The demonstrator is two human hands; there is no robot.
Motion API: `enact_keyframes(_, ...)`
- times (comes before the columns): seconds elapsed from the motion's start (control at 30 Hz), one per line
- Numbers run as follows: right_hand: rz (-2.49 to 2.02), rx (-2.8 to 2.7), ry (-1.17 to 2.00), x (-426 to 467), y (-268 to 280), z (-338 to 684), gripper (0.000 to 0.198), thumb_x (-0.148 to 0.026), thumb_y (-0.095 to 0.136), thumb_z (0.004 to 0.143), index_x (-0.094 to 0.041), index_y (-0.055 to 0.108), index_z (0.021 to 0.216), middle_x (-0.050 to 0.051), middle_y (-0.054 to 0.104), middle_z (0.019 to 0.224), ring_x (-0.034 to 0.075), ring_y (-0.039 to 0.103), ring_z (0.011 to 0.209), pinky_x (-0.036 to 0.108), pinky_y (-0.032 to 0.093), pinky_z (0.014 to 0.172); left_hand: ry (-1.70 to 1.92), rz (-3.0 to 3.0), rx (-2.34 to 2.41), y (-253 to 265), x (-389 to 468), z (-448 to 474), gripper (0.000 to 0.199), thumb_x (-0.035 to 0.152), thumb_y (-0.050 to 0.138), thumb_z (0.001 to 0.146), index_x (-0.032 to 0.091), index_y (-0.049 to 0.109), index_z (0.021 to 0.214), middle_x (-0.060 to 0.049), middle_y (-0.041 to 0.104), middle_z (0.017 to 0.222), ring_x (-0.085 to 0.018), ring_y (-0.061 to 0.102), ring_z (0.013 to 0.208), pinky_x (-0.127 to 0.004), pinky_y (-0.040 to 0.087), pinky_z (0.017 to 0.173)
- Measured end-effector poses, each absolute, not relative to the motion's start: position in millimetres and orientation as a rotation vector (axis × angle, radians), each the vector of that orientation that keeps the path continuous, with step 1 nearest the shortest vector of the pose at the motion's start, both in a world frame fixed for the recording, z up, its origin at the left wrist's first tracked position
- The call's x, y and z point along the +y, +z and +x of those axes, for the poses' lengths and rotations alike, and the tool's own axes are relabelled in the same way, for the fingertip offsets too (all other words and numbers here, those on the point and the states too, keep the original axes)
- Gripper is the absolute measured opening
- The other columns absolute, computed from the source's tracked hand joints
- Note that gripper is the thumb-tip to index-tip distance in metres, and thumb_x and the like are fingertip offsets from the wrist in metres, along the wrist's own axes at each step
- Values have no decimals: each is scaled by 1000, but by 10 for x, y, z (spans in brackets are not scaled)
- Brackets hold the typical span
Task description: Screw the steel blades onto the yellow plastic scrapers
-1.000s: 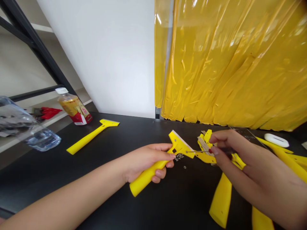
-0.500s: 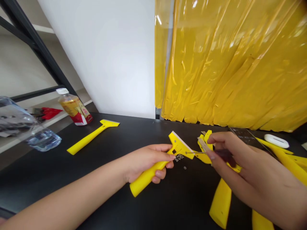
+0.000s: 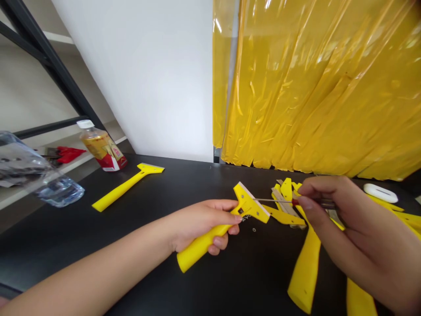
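My left hand (image 3: 210,224) is wrapped round the handle of a yellow scraper (image 3: 194,252), whose head with two screws and a blade edge points up and right. In my right hand (image 3: 348,228) is a screwdriver (image 3: 276,201), pinched by its dark reddish handle. Its thin shaft reaches left across the scraper's head, and the tip lies by the head's upper part, near a screw; whether it touches cannot be made out. Several small screws or nuts (image 3: 246,217) lie below the head, partly hidden by it. Loose yellow plates (image 3: 286,217) and blades lie between the hands.
Another yellow scraper (image 3: 120,191) lies at left on the black table (image 3: 138,272). Behind it stand a drink bottle (image 3: 103,147) and a clear water bottle (image 3: 55,184). Yellow handles (image 3: 304,276) lie around my right hand, with a white case (image 3: 380,193) behind. Yellow plastic sheeting (image 3: 312,96) hangs at the back.
My right hand has drawn back to the right, and the screwdriver's tip has moved from the lower screw up along the head. The scraper in my left hand has shifted slightly right.
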State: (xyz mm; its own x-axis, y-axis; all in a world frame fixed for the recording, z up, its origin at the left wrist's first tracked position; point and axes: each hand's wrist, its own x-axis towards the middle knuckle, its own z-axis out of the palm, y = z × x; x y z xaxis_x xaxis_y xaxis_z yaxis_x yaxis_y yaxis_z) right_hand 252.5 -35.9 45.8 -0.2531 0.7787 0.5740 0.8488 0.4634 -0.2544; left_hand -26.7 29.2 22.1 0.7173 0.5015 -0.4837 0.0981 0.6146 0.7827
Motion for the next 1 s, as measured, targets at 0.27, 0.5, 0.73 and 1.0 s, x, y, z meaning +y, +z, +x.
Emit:
enact_keyframes(0.27, -1296, -2131, -190, -337, 440, 2442, 8, -35, 51, 113, -28, 55, 115, -2, 75, 93, 17, 76, 76, 29, 53, 64, 209, 897, 758, 226, 238, -247, 25, 35, 78, 95, 24, 58, 105, 3, 55, 87, -4, 42, 50, -18, 32, 46)
enact_keyframes(0.5, -1266, -2174, -125, -343, 377, 2491, 9, -32, 53, 113, -28, 54, 121, -1, 73, 99, 15, 75, 82, 26, 54, 69, 221, 1042, 806, 196, 209, -211, 16, 31, 68, 101, 23, 59, 111, 5, 51, 84, -4, 43, 49, -17, 35, 43)
enact_keyframes(0.73, -1151, -2315, -151, -465, 430, 2384, 10, -25, 47, 114, -29, 54, 119, -1, 72, 99, 16, 74, 85, 30, 53, 77, 155, 1287, 853, 241, 138, -194, 9, 30, 60, 104, 23, 55, 102, 6, 50, 85, -5, 50, 51, -17, 48, 43)
enact_keyframes(1.0, -1424, -2211, -195, -520, 398, 2510, 20, -41, 49, 112, -33, 60, 127, 0, 80, 96, 22, 77, 70, 33, 55, 55, 166, 1265, 863, 279, 117, -180, 11, 34, 60, 106, 23, 58, 108, 6, 49, 86, -4, 48, 48, -16, 43, 41)
